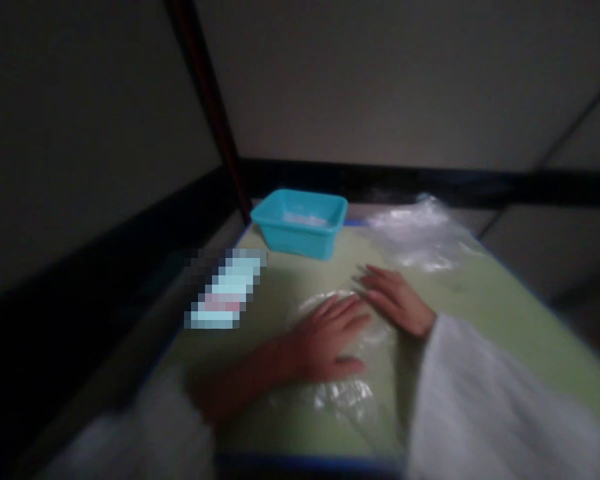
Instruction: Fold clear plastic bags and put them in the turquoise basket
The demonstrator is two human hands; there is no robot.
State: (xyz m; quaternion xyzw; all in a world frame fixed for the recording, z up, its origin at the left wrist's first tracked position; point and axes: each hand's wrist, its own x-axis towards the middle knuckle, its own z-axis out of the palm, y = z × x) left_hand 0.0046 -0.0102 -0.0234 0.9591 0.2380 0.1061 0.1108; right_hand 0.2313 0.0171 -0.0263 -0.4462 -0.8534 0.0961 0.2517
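Observation:
A thin clear plastic bag (347, 400) lies on the pale green table (500, 320), glinting at its edges. My left hand (330, 337) rests flat on it, fingers spread, holding nothing. Just beyond and to the right, my right hand (397, 300) hovers or rests near the bag's far edge, its fingers close together and pointing left. Thin grey tips stick out past these fingers, too blurred to name.
A turquoise basket (300, 240) with pale contents stands at the far left of the table. More crumpled clear plastic (420, 233) lies at the far right. A pixelated bright phone-like shape (230, 287) is at the left edge. Walls rise behind and to the left.

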